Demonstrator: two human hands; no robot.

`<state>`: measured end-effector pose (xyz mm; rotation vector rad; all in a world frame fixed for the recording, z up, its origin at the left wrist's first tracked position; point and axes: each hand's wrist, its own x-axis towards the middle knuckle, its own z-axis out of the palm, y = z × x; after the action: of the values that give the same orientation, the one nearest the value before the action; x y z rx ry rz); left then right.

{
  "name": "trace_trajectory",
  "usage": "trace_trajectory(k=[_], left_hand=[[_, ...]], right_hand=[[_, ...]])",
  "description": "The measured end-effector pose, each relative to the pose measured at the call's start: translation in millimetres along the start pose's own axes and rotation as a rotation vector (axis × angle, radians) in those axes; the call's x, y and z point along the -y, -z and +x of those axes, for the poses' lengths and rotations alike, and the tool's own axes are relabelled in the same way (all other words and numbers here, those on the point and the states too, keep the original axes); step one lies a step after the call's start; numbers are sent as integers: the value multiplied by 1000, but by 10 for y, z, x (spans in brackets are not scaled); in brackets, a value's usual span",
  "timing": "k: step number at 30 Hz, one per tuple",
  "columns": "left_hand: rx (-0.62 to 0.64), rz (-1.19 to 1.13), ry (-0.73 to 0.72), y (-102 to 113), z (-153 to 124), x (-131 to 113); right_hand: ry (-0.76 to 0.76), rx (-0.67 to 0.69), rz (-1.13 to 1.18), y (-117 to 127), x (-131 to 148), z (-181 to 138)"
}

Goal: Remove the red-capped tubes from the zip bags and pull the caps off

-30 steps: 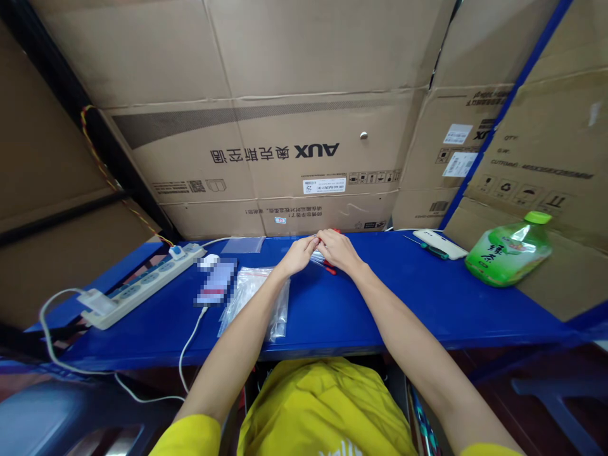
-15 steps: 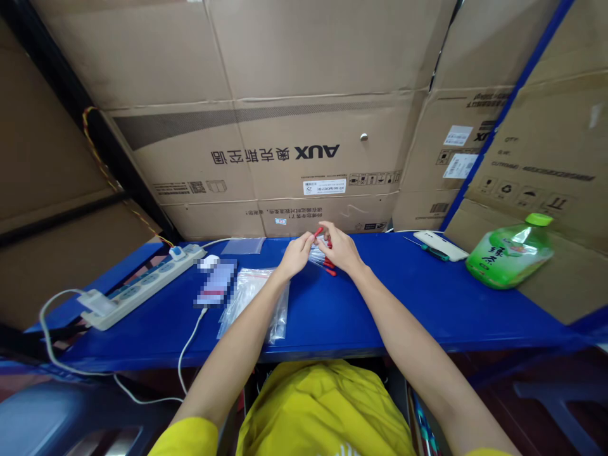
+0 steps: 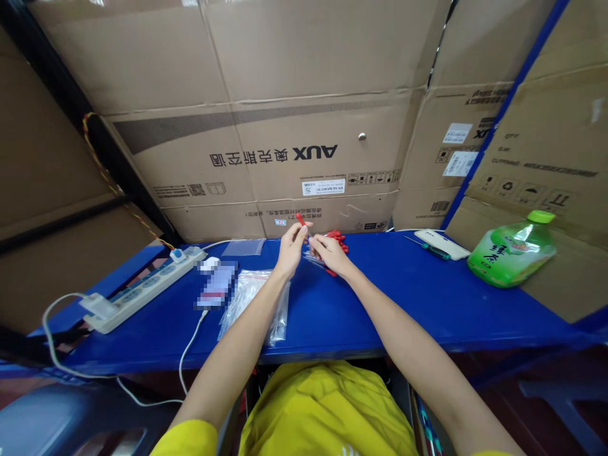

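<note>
My left hand [image 3: 289,250] is closed in a pinch on a slim red-ended stick [image 3: 301,220], whose red end points up and left above the fingers. Close by on the right, my right hand [image 3: 332,254] has its fingertips pressed together at the stick's lower part; the exact grip there is hidden. Behind the right hand lies a pile of similar red-ended sticks [image 3: 338,238], with thin pale shafts partly covered by the fingers. Another red end [image 3: 331,273] shows below that hand. Clear zip bags [image 3: 275,316] lie flat beside my left forearm.
On the left of the blue table [image 3: 342,323] are a power strip [image 3: 147,288] and a phone [image 3: 217,285] with a cable. At right lie a green-handled screwdriver [image 3: 437,252], a white phone-like slab [image 3: 446,244] and a green bottle [image 3: 510,253]. Cardboard [image 3: 285,69] walls the back.
My left hand has shifted slightly left, and the red end now points up and left. My right hand has moved lower and left, uncovering the red-ended pile behind it.
</note>
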<state>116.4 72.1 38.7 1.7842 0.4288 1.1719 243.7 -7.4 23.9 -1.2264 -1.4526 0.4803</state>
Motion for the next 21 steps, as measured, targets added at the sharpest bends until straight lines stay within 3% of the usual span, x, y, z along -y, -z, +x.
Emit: trace_trajectory(k=[4, 10, 15, 18, 21], left_hand=[[-59, -121, 35, -12, 16, 24], [51, -174, 103, 1, 13, 12], [226, 11, 65, -18, -22, 39], [252, 202, -15, -39, -46, 35], [315, 341, -64, -46, -64, 8]], right_hand=[[-75, -121, 241, 12, -16, 44], [-67, -240, 360, 95, -15, 50], [-12, -337, 37, 136, -28, 28], [22, -317, -235, 130, -31, 4], [32, -312, -359, 98, -38, -11]])
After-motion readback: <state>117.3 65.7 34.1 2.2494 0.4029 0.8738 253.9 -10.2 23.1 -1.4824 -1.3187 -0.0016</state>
